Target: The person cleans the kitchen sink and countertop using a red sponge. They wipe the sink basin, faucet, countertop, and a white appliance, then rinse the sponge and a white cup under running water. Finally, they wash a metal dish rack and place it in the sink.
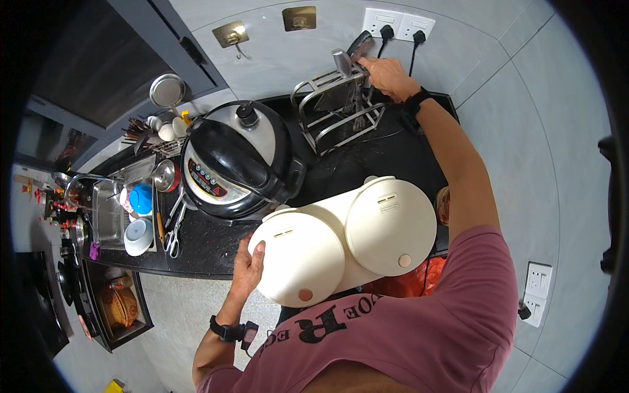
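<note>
A cream double-lidded container (298, 252) with two round lids is held close against my body. My left hand (247, 267) grips its left edge, thumb on top and the other fingers hidden beneath. Across the counter, my right hand (392, 78) reaches to the back and closes on the upper right end of a metal knife rack (341, 108); its fingertips are partly hidden. A black-handled tool (360, 46) and a knife with a silver handle (341, 61) stick up from the rack beside my fingers.
A large black electric pressure cooker (232, 160) stands left of the rack. Scissors (173, 237), a white bowl (139, 236) and a sink (108, 213) lie farther left. Two plugs with cords hang from the wall socket (398, 25). A red plastic bag (406, 283) shows beneath the container.
</note>
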{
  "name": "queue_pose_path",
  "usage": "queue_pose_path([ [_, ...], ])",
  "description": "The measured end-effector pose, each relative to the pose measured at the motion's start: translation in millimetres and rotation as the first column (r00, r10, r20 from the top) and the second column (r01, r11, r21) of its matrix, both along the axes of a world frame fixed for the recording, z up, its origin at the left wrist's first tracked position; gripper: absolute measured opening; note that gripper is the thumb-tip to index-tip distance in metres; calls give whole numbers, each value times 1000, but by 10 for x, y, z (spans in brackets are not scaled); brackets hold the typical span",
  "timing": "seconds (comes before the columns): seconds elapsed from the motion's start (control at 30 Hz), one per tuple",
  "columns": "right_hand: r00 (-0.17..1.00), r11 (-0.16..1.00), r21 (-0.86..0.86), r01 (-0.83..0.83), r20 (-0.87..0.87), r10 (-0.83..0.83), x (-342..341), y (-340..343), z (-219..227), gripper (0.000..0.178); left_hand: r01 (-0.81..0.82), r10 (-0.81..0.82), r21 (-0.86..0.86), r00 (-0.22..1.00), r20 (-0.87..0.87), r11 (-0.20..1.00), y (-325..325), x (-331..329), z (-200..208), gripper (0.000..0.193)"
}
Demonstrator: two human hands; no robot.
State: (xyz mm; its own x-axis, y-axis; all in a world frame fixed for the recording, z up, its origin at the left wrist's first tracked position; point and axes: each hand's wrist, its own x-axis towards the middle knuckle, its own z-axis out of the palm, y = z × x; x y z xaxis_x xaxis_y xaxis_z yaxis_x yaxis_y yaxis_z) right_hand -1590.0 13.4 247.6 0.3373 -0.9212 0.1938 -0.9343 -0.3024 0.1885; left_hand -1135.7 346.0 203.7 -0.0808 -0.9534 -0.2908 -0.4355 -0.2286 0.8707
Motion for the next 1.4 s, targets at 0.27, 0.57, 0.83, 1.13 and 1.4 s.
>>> queue_pose_path([
  [0.27,988,991,-130,13,-148,-33,114,-155,-263,19,-5,3,42,999,37,999,12,10,11,74],
  [0.57,975,972,-168,167,175,-137,35,39,-241,20,5,-6,11,1000,21,1000,-11,-6,8,71],
  [0.83,948,934,-253,251,260,-184,-237,31,254,38,4,-4,6,1000,-13,1000,3,16,-31,71],
  [1.13,910,948,-204,244,387,-151,-178,510,1357,30,2,-3,-53,1000,-24,999,1,43,-131,70],
  [1.4,925,911,-219,351,230,-301,-17,1125,2296,41,21,-40,-146,991,-125,989,4,132,-134,73],
])
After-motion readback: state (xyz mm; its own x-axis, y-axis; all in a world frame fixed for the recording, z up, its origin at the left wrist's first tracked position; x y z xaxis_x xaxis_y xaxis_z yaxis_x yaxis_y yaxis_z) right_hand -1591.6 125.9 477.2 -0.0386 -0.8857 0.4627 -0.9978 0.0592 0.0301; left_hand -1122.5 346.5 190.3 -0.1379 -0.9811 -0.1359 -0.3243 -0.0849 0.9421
